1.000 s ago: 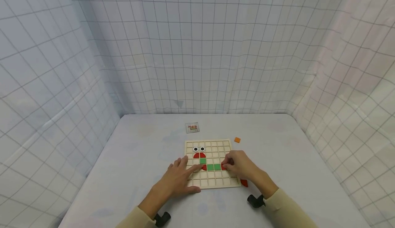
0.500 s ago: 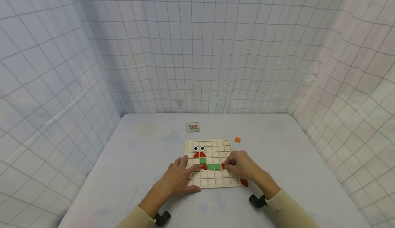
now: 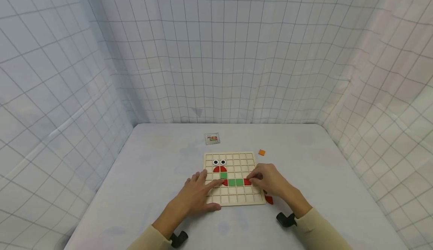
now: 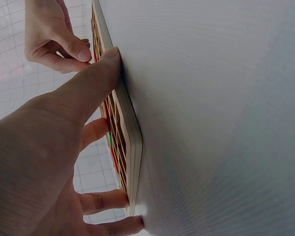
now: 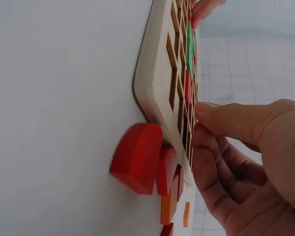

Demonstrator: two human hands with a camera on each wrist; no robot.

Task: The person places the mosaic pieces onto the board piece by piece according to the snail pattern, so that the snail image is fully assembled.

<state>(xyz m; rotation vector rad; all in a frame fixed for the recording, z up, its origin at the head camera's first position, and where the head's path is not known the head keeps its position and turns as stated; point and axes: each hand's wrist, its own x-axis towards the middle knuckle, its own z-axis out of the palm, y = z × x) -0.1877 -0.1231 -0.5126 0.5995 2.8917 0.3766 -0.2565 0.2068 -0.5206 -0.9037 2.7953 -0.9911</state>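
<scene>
A pale wooden grid board [image 3: 236, 200] lies on the table, with several coloured blocks in its cells. Two eye pieces [image 3: 219, 162] sit above red quarter-round blocks [image 3: 220, 169] and a green square [image 3: 223, 175]. Below runs a row of red and green blocks. My left hand [image 3: 194, 195] spreads over the board's left side, its straight forefinger touching the row's left red block [image 3: 225, 182] and its thumb at the front edge. At the row's other end, thumb and forefinger of my right hand [image 3: 268, 180] pinch the edge of a red block [image 5: 188, 86], which lies in its cell.
Against the board's right side lie loose red blocks [image 5: 137, 158] and an orange block [image 5: 168, 204], mostly hidden by my hand in the head view. An orange square [image 3: 262, 152] lies beyond the far right corner. Behind the board is a small picture card [image 3: 212, 138].
My right hand has shifted slightly right, and more of the red block at its fingertips shows. The left hand keeps its place; the head view has moved a little.
</scene>
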